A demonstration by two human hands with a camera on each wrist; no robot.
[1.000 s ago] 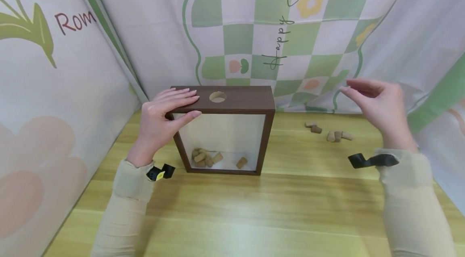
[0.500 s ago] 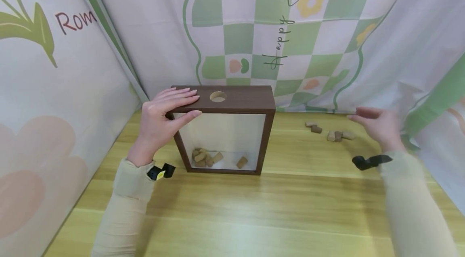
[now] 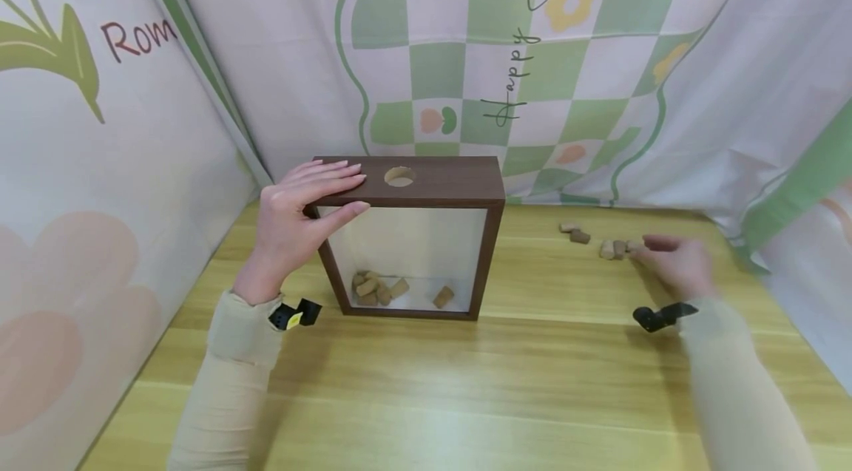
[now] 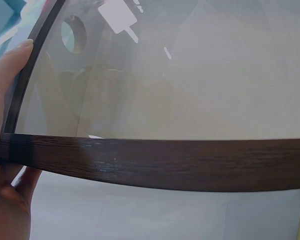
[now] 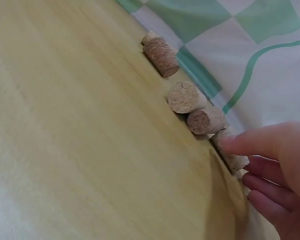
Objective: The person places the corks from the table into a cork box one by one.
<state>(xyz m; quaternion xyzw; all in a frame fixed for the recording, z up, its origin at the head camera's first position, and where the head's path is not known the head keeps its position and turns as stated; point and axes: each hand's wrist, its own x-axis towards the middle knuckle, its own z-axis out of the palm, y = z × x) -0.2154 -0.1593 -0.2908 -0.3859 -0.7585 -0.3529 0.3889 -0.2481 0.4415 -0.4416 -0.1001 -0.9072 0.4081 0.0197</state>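
A dark brown wooden box (image 3: pixel 459 179) with a clear front stands upright on the table, a round hole (image 3: pixel 400 177) in its top. My left hand (image 3: pixel 293 223) grips its upper left corner, fingers over the top and thumb at the front edge. Inside, several corks (image 3: pixel 373 288) lie in a pile at the left, with a single cork (image 3: pixel 443 298) further right. My right hand (image 3: pixel 679 264) pinches the end cork (image 5: pixel 235 157) of a short row, thumb on one side and fingers at the other. Beside it lie a darker cork (image 5: pixel 206 121) and a pale cork (image 5: pixel 184 97).
Two more corks (image 3: pixel 575 234) lie further back by the curtain. A wooden table (image 3: pixel 532 390) spreads under everything. The green-and-white checked curtain (image 3: pixel 492 72) closes off the back, and a flower-print curtain (image 3: pixel 80 249) the left side.
My right hand has come down and to the left, from above the table to the row of corks. The left hand and the box have stayed still.
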